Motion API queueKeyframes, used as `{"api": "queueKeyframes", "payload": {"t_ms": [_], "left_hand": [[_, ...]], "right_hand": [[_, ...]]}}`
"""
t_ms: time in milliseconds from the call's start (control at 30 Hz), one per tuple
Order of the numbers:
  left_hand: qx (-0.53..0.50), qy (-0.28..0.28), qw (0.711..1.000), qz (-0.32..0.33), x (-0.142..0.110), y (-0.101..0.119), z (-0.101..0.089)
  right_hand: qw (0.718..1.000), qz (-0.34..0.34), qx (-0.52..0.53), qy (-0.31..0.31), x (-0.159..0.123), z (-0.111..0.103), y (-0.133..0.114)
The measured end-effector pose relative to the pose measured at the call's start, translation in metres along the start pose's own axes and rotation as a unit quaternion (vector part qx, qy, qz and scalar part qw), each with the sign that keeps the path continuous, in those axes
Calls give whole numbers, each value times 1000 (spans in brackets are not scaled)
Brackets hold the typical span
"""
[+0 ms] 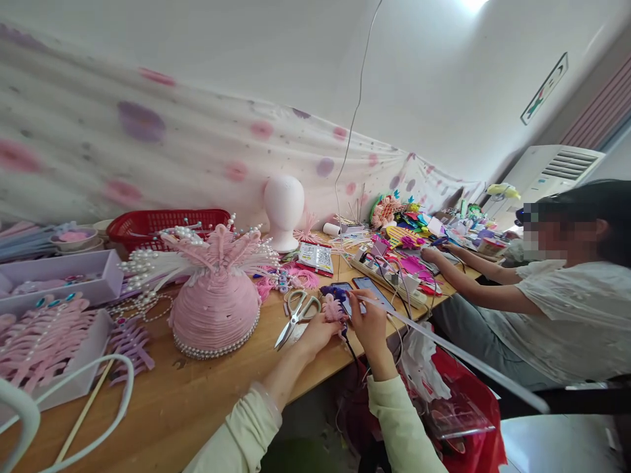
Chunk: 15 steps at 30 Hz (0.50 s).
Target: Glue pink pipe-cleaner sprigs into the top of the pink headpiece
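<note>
My left hand point(319, 333) is closed around a small pink fuzzy craft piece point(334, 307) with looped, petal-like parts. A dark blue object point(336, 291) sits right behind that piece, partly hidden, so I cannot tell its kind. My right hand point(371, 323) is closed on a long, thin, whitish translucent stick point(458, 346), which slants down to the right past the table edge. Metal scissors point(296, 316) with pale handles lie spread on the table, left of my hands. Phones point(373, 293) lie just beyond my fingers.
A pink domed headpiece point(217, 302) trimmed with pearls stands at left. Behind it are a red basket point(148, 226) and a white foam head point(284, 209). A power strip point(389, 279) with cords lies at right. Another person point(542, 295) works at the table there.
</note>
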State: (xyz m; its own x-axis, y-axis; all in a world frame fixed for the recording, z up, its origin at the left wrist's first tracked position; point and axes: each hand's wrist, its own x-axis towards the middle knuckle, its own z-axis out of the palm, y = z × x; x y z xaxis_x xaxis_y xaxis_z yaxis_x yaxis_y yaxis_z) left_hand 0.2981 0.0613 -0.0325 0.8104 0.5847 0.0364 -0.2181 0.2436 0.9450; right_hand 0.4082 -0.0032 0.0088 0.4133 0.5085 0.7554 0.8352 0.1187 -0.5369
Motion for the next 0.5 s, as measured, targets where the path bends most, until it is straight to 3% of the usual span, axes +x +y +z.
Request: {"api": "queueKeyframes", "payload": {"t_ms": [233,367,500], "left_hand": [[-10,21,1000,-17,-1,1,0],[-17,22,999,-20,1,5,1],[-25,34,999,-11,-6,11,3]], "right_hand": [[1000,6,15,16,-2,10,-1],[999,42,19,30,-5,12,3],[996,88,-2,1,-5,15,5]]}}
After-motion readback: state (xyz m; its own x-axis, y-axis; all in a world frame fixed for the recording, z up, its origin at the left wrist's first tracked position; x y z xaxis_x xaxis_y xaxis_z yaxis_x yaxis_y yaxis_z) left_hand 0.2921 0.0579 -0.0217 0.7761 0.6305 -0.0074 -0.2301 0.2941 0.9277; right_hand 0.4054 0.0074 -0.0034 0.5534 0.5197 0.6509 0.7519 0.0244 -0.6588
